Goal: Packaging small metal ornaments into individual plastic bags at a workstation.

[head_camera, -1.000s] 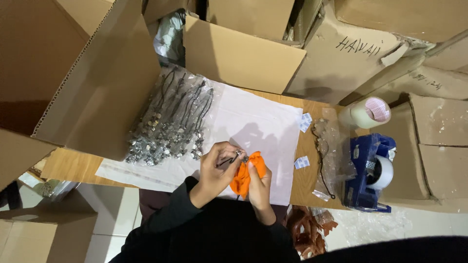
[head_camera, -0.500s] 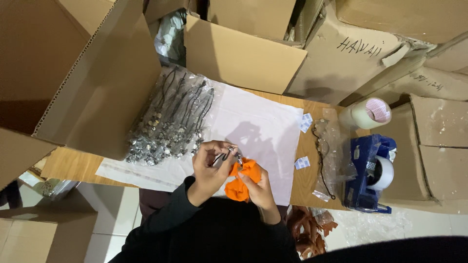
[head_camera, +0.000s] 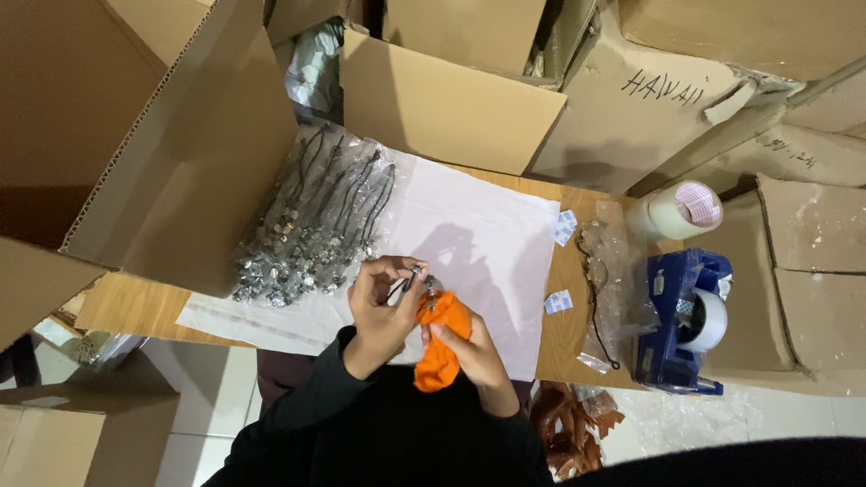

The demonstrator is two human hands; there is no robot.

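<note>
My left hand (head_camera: 383,307) pinches a small metal pendant on a dark cord (head_camera: 413,278) over the white sheet (head_camera: 487,243). My right hand (head_camera: 469,347) grips an orange cloth (head_camera: 440,347) and presses it against the pendant. Both hands meet at the near edge of the wooden table (head_camera: 568,316). A pile of bagged cord necklaces with metal pendants (head_camera: 311,225) lies to the left of my hands.
Cardboard boxes (head_camera: 451,99) surround the table. A blue tape dispenser (head_camera: 681,320) and a roll of clear tape (head_camera: 677,209) stand at the right. A clear bag with a necklace (head_camera: 604,280) and small white packets (head_camera: 559,302) lie beside the sheet. Brown wrappers (head_camera: 573,424) lie below the table.
The orange cloth has shifted lower in my right hand and now hangs down. My left hand has turned the pendant slightly upward.
</note>
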